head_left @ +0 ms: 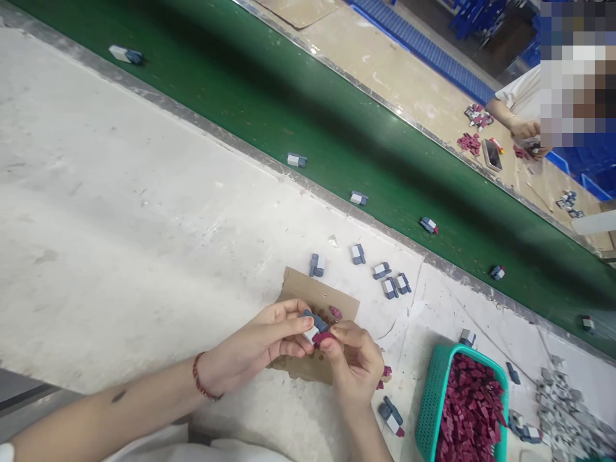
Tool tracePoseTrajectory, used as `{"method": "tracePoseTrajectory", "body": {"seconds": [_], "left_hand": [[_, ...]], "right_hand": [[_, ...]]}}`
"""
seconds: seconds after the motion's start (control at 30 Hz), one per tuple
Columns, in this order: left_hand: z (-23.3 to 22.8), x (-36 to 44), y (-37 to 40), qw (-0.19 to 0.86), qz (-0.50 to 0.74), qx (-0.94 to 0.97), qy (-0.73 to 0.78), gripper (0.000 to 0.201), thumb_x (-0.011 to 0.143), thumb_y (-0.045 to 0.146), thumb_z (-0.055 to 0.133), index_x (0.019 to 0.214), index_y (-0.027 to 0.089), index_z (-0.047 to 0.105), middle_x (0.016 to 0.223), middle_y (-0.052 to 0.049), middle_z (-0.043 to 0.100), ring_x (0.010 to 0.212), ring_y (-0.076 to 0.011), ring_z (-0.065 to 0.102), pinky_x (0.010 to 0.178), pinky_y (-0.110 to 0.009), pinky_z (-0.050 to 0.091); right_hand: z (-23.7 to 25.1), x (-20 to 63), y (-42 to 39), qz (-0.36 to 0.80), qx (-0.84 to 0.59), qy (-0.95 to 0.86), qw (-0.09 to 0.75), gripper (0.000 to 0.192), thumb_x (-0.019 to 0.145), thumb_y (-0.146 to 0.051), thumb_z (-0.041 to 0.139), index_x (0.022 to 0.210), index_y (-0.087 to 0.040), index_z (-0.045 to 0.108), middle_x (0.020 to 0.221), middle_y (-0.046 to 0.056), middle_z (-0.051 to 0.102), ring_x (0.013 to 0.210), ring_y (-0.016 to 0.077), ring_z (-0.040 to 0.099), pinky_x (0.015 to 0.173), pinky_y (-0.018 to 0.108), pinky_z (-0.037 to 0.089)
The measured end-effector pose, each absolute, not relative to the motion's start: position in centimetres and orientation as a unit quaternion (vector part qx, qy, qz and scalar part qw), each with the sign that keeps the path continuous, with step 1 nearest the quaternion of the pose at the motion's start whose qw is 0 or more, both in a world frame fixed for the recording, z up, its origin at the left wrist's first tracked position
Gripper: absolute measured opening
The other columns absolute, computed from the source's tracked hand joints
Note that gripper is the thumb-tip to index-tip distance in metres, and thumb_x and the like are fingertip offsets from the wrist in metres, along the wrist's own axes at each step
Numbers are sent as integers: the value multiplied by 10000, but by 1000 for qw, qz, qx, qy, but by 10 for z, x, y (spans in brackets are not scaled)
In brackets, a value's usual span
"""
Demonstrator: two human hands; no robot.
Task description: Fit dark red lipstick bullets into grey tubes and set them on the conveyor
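Observation:
My left hand (264, 337) is closed on a small blue-grey and white plastic piece (315, 321), held between thumb and fingers. Against the end of that piece, my right hand (359, 359) pinches a small maroon plastic part (321, 338); the fingertips hide how far the two are joined. Both hands are over a brown cardboard sheet (297, 285). On the sheet, just beyond my fingers, lies a loose maroon part (335, 312). A blue-and-white piece with a maroon tip (392, 416) rests on the table to the right of my right wrist.
A teal basket (426, 401) full of maroon parts stands at right, beside a heap of light-grey parts (563, 404). Several blue-and-white pieces (382, 270) lie beyond the cardboard. A green conveyor belt (231, 109) carries more. Across it, a co-worker's hands (527, 131) handle parts.

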State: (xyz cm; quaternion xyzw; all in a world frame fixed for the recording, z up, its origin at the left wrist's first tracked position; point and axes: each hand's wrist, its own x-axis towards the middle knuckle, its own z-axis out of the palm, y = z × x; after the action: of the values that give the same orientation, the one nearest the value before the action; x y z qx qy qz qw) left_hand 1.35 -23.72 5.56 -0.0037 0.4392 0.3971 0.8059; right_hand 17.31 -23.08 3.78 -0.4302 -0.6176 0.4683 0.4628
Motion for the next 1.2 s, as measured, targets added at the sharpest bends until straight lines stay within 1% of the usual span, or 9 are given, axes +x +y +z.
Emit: {"method": "tracePoseTrajectory", "body": {"seconds": [0.1, 0.23, 0.47, 0.6, 0.77, 0.87, 0.97, 1.03, 1.2], "left_hand": [[57, 14, -234, 804, 395, 26, 444, 543, 493, 454, 922, 834, 158, 621, 617, 46, 653, 512, -72, 601, 519, -157, 498], [53, 11, -233, 803, 381, 121, 442, 494, 608, 486, 855, 906, 137, 671, 624, 15, 664, 526, -98, 600, 534, -192, 494], [47, 5, -238, 786, 337, 292, 428, 355, 764, 408, 741, 993, 143, 680, 582, 12, 622, 536, -134, 578, 544, -239, 479], [48, 10, -233, 772, 348, 315, 429, 332, 781, 432, 707, 926, 134, 683, 588, 12, 599, 524, -127, 557, 527, -231, 482], [47, 15, -224, 757, 319, 360, 441, 423, 776, 462, 693, 1026, 121, 691, 569, 13, 599, 517, -136, 564, 526, -233, 494], [53, 17, -214, 739, 283, 421, 444, 419, 794, 463, 661, 1055, 138, 700, 677, -28, 675, 578, -165, 614, 567, -257, 521], [60, 19, -187, 666, 272, 533, 446, 354, 783, 429, 665, 1025, 176, 722, 923, -74, 738, 782, -223, 671, 684, -291, 546], [59, 20, -156, 573, 284, 616, 460, 346, 781, 440, 657, 1009, 191, 734, 1008, -79, 736, 886, -250, 663, 754, -309, 540], [29, 17, -51, 323, 325, 690, 561, 445, 775, 469, 597, 1076, 158, 701, 1113, -119, 707, 1006, -304, 628, 887, -381, 504]], "right_hand": [[39, 175, -229, 455, -438, -625, 459, 60, 864, -242, 691, 812, -211, 694, 723, 27, 719, 637, 166, 675, 572, 273, 546], [38, 174, -226, 443, -445, -621, 469, 73, 843, -218, 699, 771, -209, 690, 697, 23, 711, 629, 165, 667, 590, 279, 553], [34, 171, -228, 519, -461, -563, 447, 131, 844, -269, 686, 733, -200, 671, 657, 9, 666, 514, 124, 583, 476, 237, 475], [37, 171, -227, 530, -499, -532, 433, 170, 826, -330, 695, 733, -192, 659, 662, 7, 645, 505, 115, 552, 466, 230, 454], [36, 177, -225, 536, -534, -503, 418, 192, 800, -353, 713, 734, -188, 641, 632, -10, 629, 515, 115, 543, 480, 221, 447], [35, 183, -223, 529, -546, -499, 415, 193, 801, -367, 713, 760, -190, 649, 661, -1, 651, 535, 124, 561, 507, 233, 461], [44, 197, -223, 499, -550, -511, 433, 203, 822, -397, 679, 872, -201, 686, 710, 12, 672, 593, 146, 598, 557, 254, 488], [53, 218, -225, 444, -578, -524, 441, 241, 854, -405, 629, 977, -209, 692, 756, 23, 681, 662, 164, 623, 610, 272, 502], [72, 310, -243, 176, -734, -532, 385, 244, 880, -393, 556, 940, -194, 685, 920, 86, 689, 838, 229, 632, 752, 354, 501]]}}
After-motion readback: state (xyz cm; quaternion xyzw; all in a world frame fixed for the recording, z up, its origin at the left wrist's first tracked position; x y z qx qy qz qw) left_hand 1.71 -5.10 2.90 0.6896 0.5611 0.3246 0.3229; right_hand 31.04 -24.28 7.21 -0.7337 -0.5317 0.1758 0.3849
